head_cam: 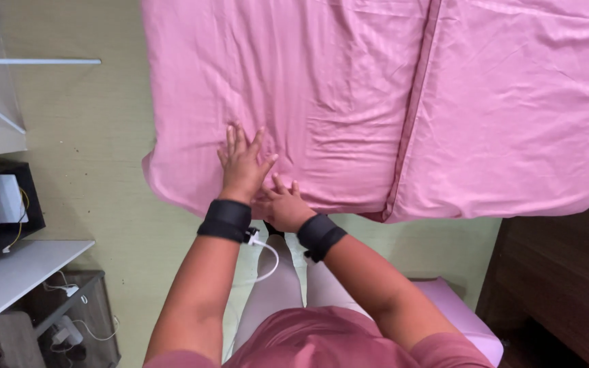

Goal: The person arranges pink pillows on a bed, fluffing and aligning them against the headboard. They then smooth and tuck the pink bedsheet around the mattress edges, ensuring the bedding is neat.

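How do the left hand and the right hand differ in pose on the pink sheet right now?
The left hand lies flat on the pink sheet with its fingers spread, well in from the edge. The right hand sits lower, at the sheet's near edge, its fingers curled so only a few tips show. The left reaches farther up the bed than the right. Both wear a black wristband and touch the same sheet, side by side.

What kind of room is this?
Most likely a bedroom. Both hands, left hand and right hand, press on a pink sheet spread over a bed, with a dark wooden cabinet beside it and a white shelf nearby.
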